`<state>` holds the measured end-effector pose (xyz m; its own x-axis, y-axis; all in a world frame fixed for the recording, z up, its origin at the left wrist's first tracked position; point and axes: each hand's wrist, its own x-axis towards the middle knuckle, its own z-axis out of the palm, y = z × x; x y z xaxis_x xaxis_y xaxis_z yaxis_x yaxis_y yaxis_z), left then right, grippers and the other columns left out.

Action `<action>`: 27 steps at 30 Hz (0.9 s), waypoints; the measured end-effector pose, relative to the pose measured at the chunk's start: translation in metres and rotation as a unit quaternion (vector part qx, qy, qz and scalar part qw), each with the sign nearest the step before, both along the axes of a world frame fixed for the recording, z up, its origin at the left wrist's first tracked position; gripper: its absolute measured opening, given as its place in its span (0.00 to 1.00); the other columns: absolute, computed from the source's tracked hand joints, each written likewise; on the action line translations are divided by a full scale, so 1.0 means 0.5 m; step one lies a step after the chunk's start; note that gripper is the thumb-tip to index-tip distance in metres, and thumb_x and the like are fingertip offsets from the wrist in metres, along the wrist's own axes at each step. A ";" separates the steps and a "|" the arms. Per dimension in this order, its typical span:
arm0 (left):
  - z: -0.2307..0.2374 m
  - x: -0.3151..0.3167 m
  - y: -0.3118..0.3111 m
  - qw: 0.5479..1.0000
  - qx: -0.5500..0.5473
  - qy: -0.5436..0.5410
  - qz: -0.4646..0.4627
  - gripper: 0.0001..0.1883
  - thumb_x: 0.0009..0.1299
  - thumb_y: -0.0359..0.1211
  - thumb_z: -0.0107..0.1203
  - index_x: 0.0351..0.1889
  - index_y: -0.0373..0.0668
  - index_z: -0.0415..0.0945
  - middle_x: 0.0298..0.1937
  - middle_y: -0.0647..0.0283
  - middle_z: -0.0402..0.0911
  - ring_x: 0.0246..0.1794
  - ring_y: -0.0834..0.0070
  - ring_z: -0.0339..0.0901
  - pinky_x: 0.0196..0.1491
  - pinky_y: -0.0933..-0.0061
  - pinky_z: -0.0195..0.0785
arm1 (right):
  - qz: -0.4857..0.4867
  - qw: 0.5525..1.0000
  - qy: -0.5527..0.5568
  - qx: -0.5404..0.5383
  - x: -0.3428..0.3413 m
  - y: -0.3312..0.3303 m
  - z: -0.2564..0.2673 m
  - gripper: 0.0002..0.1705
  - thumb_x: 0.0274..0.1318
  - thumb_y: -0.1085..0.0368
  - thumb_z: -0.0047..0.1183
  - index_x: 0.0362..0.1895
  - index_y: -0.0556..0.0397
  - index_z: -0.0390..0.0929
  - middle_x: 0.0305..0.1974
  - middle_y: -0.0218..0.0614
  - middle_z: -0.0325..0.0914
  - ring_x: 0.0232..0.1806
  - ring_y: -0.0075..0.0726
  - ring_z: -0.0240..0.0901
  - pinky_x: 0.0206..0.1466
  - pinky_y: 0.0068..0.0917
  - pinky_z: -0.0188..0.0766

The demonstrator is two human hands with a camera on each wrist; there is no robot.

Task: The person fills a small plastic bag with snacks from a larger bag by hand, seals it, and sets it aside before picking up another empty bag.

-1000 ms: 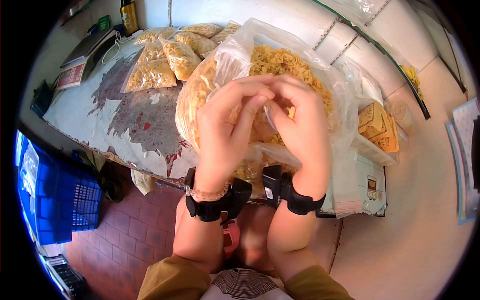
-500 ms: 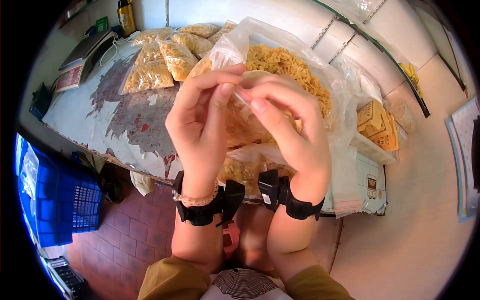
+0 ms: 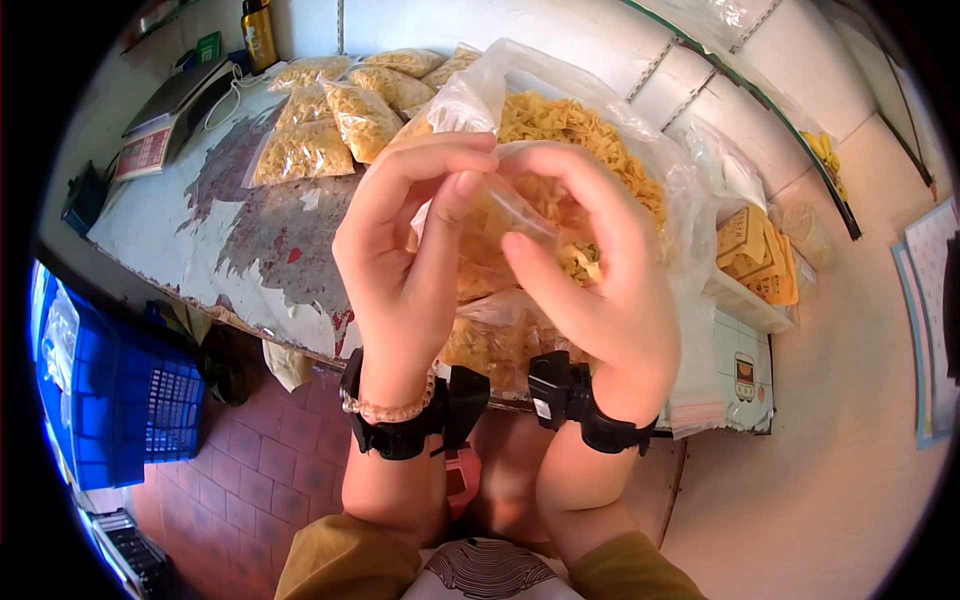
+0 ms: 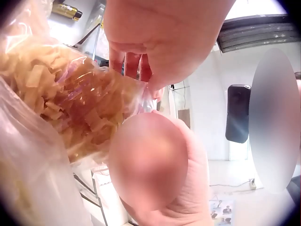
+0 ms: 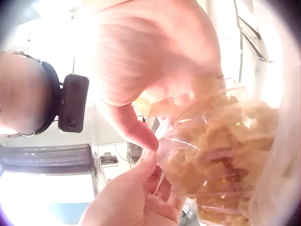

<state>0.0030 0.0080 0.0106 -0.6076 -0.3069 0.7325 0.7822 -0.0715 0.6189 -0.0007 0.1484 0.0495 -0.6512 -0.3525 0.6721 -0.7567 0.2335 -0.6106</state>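
Sloping down rightward from the left hand (image 3: 400,255): clear bag's edge (image 3: 525,214).

held bag (image 3: 490,248): partly behind hands (image 3: 400,260) | papers (image 3: 930,310): cut off right | scale keypad (image 3: 144,152): illegible

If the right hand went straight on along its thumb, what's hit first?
Likely the clear bag between the hands, then the left hand at its thumb tip; depth is unclear.
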 end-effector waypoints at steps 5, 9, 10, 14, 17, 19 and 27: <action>-0.007 -0.009 -0.002 1.000 -0.001 0.001 0.011 0.05 0.72 0.22 0.51 0.42 0.35 0.77 0.51 0.56 0.77 0.52 0.73 0.76 0.54 0.74 0.71 | -0.047 0.999 0.003 -0.013 0.002 0.036 0.026 0.10 0.57 0.73 0.52 0.44 0.58 0.77 0.48 0.41 0.77 0.53 0.41 0.72 0.60 0.32 0.65; -0.010 -0.012 0.001 1.000 -0.007 -0.010 0.021 0.05 0.72 0.22 0.51 0.43 0.35 0.77 0.53 0.57 0.75 0.54 0.72 0.74 0.54 0.73 0.72 | -0.092 0.996 0.016 -0.015 -0.008 0.046 0.017 0.12 0.55 0.72 0.57 0.45 0.57 0.77 0.49 0.38 0.77 0.50 0.34 0.71 0.58 0.31 0.65; -0.010 -0.013 0.001 1.000 -0.007 -0.009 0.022 0.05 0.72 0.22 0.51 0.43 0.35 0.77 0.53 0.57 0.75 0.54 0.72 0.74 0.54 0.73 0.72 | -0.092 0.996 0.016 -0.015 -0.005 0.050 0.018 0.12 0.55 0.72 0.57 0.45 0.57 0.77 0.49 0.38 0.77 0.50 0.34 0.71 0.58 0.31 0.65; -0.014 -0.018 0.000 0.999 -0.014 -0.037 0.036 0.06 0.72 0.21 0.50 0.43 0.35 0.77 0.52 0.56 0.76 0.54 0.72 0.75 0.53 0.72 0.73 | -0.071 0.997 -0.022 0.022 0.010 0.052 0.019 0.14 0.54 0.74 0.58 0.46 0.57 0.76 0.48 0.33 0.78 0.48 0.30 0.71 0.56 0.29 0.66; -0.014 -0.017 0.002 0.999 -0.002 -0.035 0.017 0.06 0.72 0.21 0.50 0.43 0.34 0.77 0.51 0.55 0.78 0.52 0.72 0.76 0.53 0.73 0.73 | -0.061 0.997 -0.051 0.011 0.001 0.056 0.011 0.15 0.54 0.76 0.57 0.48 0.58 0.76 0.48 0.33 0.79 0.48 0.27 0.72 0.55 0.26 0.65; -0.010 -0.011 0.003 0.999 0.008 -0.035 0.001 0.06 0.73 0.21 0.49 0.43 0.34 0.77 0.51 0.55 0.79 0.51 0.72 0.77 0.53 0.73 0.73 | -0.055 0.996 -0.067 0.002 -0.001 0.053 0.011 0.16 0.55 0.77 0.56 0.50 0.59 0.75 0.49 0.33 0.79 0.50 0.25 0.72 0.55 0.24 0.63; 0.002 0.004 0.011 0.999 -0.019 -0.013 -0.035 0.05 0.74 0.22 0.49 0.43 0.31 0.75 0.49 0.51 0.82 0.51 0.70 0.79 0.55 0.72 0.70 | -0.109 0.994 -0.028 0.007 0.003 0.008 0.006 0.06 0.59 0.69 0.56 0.33 0.61 0.80 0.29 0.38 0.81 0.27 0.31 0.77 0.31 0.25 0.70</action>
<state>0.0050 0.0136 0.0117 -0.6452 -0.2362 0.7266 0.7600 -0.1014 0.6420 0.0010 0.1523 0.0527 -0.7499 -0.2072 0.6283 -0.6514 0.3974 -0.6463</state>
